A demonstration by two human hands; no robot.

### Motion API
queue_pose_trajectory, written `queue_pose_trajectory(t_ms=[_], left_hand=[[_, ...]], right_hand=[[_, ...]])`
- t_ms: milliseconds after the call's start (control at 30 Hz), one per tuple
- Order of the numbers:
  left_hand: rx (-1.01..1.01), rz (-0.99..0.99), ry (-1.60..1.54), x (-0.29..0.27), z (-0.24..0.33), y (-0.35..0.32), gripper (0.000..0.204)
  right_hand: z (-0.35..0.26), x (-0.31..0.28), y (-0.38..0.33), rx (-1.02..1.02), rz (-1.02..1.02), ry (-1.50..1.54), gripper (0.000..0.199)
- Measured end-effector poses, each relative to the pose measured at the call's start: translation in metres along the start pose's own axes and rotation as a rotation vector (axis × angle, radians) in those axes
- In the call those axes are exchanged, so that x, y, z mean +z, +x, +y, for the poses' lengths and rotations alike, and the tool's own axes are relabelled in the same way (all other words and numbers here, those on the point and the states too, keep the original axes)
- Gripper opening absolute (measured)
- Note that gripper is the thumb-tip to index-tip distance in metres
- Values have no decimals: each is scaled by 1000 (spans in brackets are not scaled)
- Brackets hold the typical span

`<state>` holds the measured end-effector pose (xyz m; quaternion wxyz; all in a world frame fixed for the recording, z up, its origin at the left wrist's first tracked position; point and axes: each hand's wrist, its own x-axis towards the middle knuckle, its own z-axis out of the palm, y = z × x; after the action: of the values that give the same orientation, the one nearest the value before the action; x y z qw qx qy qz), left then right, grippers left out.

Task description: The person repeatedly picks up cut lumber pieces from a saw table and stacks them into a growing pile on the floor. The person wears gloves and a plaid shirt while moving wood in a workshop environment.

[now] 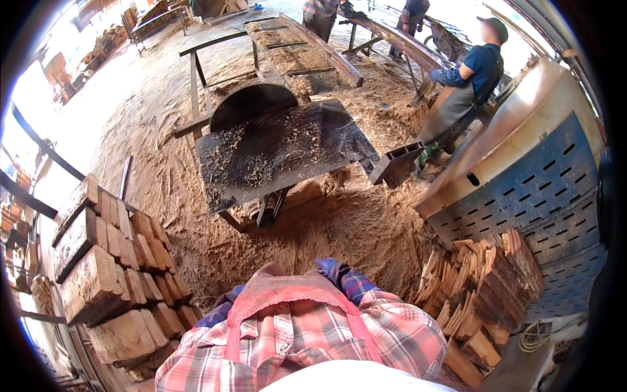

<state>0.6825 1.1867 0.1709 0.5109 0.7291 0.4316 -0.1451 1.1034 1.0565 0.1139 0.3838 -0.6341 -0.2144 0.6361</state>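
Note:
Neither of my hands shows. My blue plaid left sleeve (223, 306) and right sleeve (345, 279) bend in front of my body, and the red apron (294, 292) over my plaid shirt hides what lies beyond them. Ahead of me stands a dark metal saw table (281, 153) strewn with wood chips. A large dark half-round disc (253, 108), like a saw blade or its guard, rises at its far edge. What my hands touch, if anything, cannot be seen.
Stacked sawn timber (134, 261) stands on my left. More wood pieces (486, 294) lean at my right, beside a slotted blue metal panel (555, 202). Sawdust covers the ground (366, 222). A gloved co-worker (467, 91) stands far right; a rail frame (320, 49) extends behind the table.

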Motion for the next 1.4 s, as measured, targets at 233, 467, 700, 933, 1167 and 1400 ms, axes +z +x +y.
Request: queue_pose_trajectory(t_ms=[233,467,700,933,1167,1400], left_hand=[[-22,-19,-16,-13,9,20,38],[59,4,59,-27,71,30,34],[-16,16,242,-21,75,27,33],[-35,31,195,-9,69,19,33],[-30,65,176,-9,63,9,33],[17,40,154,-11,42,12,33]], right_hand=[[-58,12,-42,234,52,300,24],[-16,-40,-75,-38,7,-616,27],[31,-48,-48,-259,-48,-1002,31],[-17,-27,-53,34,-122,-413,33],[-19,-13,-55,-124,-155,-490,24],[-31,-5,-77,-132,-59,-898,31]])
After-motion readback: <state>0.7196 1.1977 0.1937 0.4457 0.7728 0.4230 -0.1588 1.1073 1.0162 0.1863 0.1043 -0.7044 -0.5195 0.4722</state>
